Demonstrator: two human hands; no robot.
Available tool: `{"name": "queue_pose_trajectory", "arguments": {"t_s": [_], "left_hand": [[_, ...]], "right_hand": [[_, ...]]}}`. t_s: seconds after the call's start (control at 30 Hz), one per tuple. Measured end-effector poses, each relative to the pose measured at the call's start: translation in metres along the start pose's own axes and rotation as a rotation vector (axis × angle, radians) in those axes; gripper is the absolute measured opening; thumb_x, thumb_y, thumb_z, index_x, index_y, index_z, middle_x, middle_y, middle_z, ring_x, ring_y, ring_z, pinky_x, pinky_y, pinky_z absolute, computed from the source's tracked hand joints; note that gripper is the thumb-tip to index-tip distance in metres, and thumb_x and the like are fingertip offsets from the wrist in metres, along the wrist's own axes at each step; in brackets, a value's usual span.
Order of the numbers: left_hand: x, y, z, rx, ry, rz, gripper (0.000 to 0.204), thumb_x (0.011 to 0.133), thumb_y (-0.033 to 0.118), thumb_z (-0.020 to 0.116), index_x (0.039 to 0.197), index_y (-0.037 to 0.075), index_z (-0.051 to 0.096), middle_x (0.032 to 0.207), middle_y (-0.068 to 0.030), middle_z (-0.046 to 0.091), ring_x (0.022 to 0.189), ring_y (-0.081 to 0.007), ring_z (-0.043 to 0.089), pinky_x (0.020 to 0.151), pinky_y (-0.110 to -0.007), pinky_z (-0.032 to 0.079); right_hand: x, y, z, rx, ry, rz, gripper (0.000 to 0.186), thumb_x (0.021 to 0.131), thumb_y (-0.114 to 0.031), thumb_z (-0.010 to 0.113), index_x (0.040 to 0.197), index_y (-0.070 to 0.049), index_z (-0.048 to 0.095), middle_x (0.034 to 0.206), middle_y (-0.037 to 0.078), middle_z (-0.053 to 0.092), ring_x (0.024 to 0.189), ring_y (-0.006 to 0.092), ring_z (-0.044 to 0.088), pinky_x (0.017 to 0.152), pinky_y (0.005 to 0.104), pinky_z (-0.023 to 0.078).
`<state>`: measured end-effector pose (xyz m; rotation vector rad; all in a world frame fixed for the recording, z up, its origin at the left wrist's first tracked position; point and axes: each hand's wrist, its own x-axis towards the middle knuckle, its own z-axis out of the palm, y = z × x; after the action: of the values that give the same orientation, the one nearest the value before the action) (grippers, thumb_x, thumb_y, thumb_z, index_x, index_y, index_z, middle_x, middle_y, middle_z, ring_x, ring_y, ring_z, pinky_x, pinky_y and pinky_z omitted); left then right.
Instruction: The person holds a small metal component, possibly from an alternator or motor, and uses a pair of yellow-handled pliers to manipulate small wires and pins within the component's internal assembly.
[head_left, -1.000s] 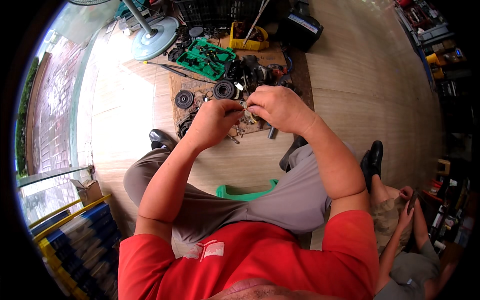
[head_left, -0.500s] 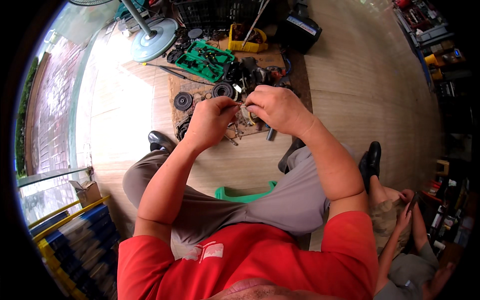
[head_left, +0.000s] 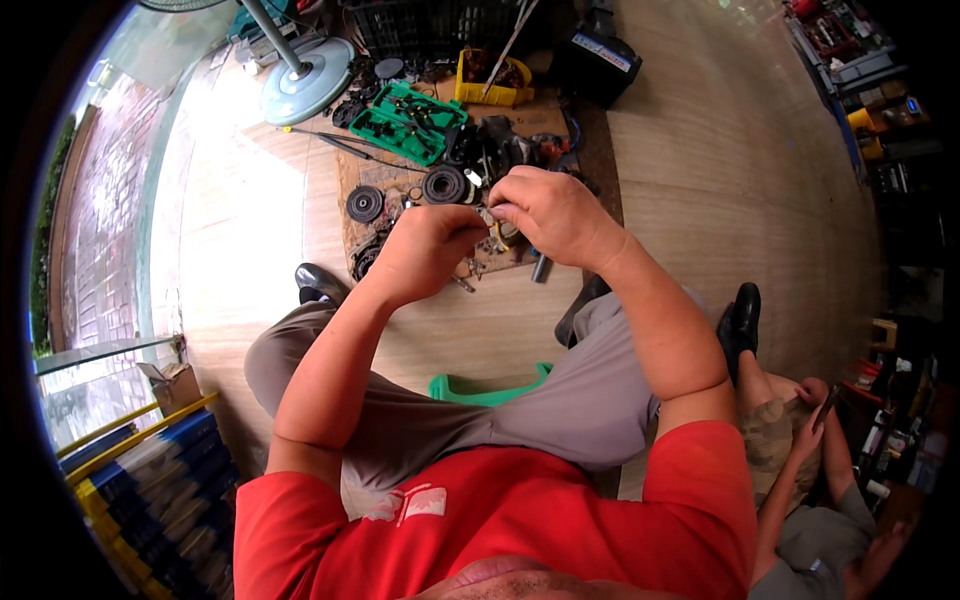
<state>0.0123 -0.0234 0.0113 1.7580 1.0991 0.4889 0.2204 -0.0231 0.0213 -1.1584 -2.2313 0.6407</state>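
My left hand (head_left: 432,250) and my right hand (head_left: 548,215) are raised over a cardboard mat (head_left: 355,175), their pinched fingertips a short gap apart. What they hold, if anything, is too small to make out. Around and beyond them lie dirty mechanical parts: a round black disc (head_left: 364,204), a black ring-shaped part (head_left: 443,186) and a dark bulky assembly (head_left: 505,140). A metal tube (head_left: 540,266) lies just below my right hand. An open green tool case (head_left: 428,145) full of dark tools is further up the mat.
A yellow bin (head_left: 515,94), a black box (head_left: 598,68) and a fan base (head_left: 300,104) stand beyond. A green stool (head_left: 485,396) is between my legs. Stacked cases (head_left: 170,470) stand at lower left. A seated person (head_left: 800,520) holds a dark handheld object at lower right, near shelves (head_left: 885,130).
My fingertips, which met over a tiny item earlier, are now slightly apart: the left hand has dropped a little and the right has moved a little upward.
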Motion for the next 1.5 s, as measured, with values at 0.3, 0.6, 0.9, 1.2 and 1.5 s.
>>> {"name": "queue_pose_trajectory", "arguments": {"t_s": [0.3, 0.6, 0.9, 1.2, 1.5], "left_hand": [[0.003, -0.013, -0.006, -0.326, 0.035, -0.095, 0.018, 0.093, 0.014, 0.062, 0.095, -0.004, 0.066, 0.074, -0.0037, 0.066, 0.068, -0.0084, 0.060, 0.065, -0.025, 0.049], [-0.002, -0.003, -0.008, -0.519, -0.202, -0.148, 0.020, 0.095, 0.020, 0.059, 0.090, 0.002, 0.065, 0.075, -0.0026, 0.065, 0.069, -0.0087, 0.058, 0.063, -0.023, 0.042], [0.005, -0.006, -0.005, -0.579, -0.056, -0.099, 0.015, 0.096, 0.013, 0.058, 0.093, 0.001, 0.065, 0.073, -0.0022, 0.065, 0.066, -0.0074, 0.059, 0.057, -0.019, 0.041], [0.008, -0.015, 0.001, -0.287, 0.172, -0.054, 0.017, 0.094, 0.013, 0.060, 0.091, -0.003, 0.066, 0.069, -0.0019, 0.062, 0.062, -0.0087, 0.059, 0.056, -0.024, 0.045], [-0.002, 0.003, 0.009, 0.336, 0.167, 0.135, 0.012, 0.084, 0.010, 0.062, 0.084, -0.001, 0.068, 0.076, -0.0231, 0.064, 0.072, -0.0399, 0.064, 0.065, -0.043, 0.050]], "right_hand": [[0.003, -0.004, 0.004, 0.019, 0.076, 0.010, 0.007, 0.086, -0.013, 0.063, 0.087, -0.006, 0.062, 0.085, 0.011, 0.061, 0.082, 0.0319, 0.061, 0.070, 0.0396, 0.050], [0.001, 0.004, 0.013, 0.135, 0.119, -0.086, 0.010, 0.086, -0.013, 0.062, 0.089, -0.003, 0.063, 0.084, 0.015, 0.061, 0.081, 0.0337, 0.063, 0.071, 0.0393, 0.050], [-0.004, -0.001, 0.004, 0.156, 0.148, -0.006, 0.013, 0.086, -0.014, 0.062, 0.089, -0.002, 0.063, 0.086, 0.016, 0.063, 0.083, 0.0360, 0.063, 0.072, 0.0420, 0.050], [-0.004, -0.004, 0.017, -0.066, 0.142, -0.063, 0.010, 0.084, -0.016, 0.061, 0.086, -0.006, 0.060, 0.083, 0.013, 0.063, 0.080, 0.0326, 0.065, 0.069, 0.0416, 0.053], [-0.006, -0.002, 0.017, -0.155, -0.014, -0.120, 0.011, 0.084, -0.015, 0.063, 0.083, -0.005, 0.058, 0.081, 0.012, 0.061, 0.079, 0.0320, 0.063, 0.068, 0.0421, 0.051]]}}
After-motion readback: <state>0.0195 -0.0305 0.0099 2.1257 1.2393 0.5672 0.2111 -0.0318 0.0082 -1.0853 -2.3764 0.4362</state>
